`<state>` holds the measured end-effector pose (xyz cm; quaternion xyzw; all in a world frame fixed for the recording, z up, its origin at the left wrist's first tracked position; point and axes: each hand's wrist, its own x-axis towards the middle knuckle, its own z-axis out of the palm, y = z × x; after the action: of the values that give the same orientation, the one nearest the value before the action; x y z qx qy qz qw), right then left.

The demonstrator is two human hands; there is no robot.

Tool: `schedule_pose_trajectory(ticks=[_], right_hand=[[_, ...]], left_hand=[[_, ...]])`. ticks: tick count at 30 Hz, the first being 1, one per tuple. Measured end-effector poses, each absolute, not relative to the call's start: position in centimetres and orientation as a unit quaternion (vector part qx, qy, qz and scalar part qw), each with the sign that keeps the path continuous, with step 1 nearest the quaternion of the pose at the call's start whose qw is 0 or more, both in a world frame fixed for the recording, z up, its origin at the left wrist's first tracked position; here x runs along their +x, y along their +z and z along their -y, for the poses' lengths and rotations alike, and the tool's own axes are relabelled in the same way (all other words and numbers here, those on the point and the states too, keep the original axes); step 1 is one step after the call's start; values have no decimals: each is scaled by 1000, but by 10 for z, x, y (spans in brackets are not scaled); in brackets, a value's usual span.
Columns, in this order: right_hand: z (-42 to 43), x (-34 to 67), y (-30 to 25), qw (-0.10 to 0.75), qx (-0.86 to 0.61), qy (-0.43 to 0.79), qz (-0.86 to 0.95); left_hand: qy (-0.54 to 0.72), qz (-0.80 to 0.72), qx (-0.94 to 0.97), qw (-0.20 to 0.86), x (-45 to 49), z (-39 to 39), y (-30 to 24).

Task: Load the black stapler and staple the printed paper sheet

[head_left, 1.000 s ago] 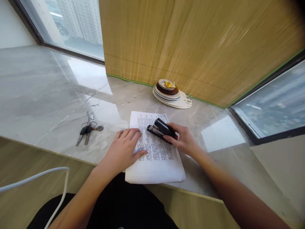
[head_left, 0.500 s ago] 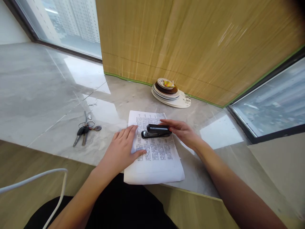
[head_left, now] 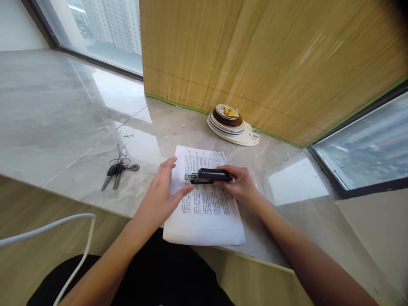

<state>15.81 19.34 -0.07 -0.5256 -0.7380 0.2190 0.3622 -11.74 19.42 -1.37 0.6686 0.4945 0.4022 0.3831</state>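
Observation:
A black stapler is held sideways over the printed paper sheets, its nose pointing left. My right hand grips its rear end, where a bit of red shows. At the stapler's nose a metal part juts out between the upper arm and the base. My left hand is at the left edge of the sheets, thumb and fingers apart and nothing in it. Its thumb tip is close to the stapler's nose; whether they touch I cannot tell. The sheets lie on the grey marble ledge, their near edge by the ledge's front edge.
Keys on a ring lie on the ledge to the left. A stack of plates with a small yellow packet on top stands by the bamboo blind. A white cable hangs at the lower left.
My right hand has closed around the stapler's rear and turned it, so its side and metal nose show differently. My left hand has lifted its fingers and shifted slightly left.

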Motion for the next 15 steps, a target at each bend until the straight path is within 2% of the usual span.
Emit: schedule_pose_trajectory(ticks=[2, 4, 7, 12, 14, 15], right_hand=[[-185, 149, 3, 403, -480, 111, 771], [-176, 145, 7, 433, -401, -26, 807], [-165, 146, 12, 392, -298, -188, 850], [-157, 149, 16, 256, -252, -279, 890], [-156, 145, 16, 273, -262, -276, 884], [-157, 142, 15, 311, -280, -257, 871]], left_hand=[[486, -467, 533, 511, -116, -189, -5], [519, -411, 376, 648, -113, -187, 2], [488, -339, 212, 776, -110, -187, 4], [472, -290, 190, 810, -108, -191, 2], [478, -302, 184, 804, -107, -190, 2], [479, -313, 177, 800, -108, -190, 3]])
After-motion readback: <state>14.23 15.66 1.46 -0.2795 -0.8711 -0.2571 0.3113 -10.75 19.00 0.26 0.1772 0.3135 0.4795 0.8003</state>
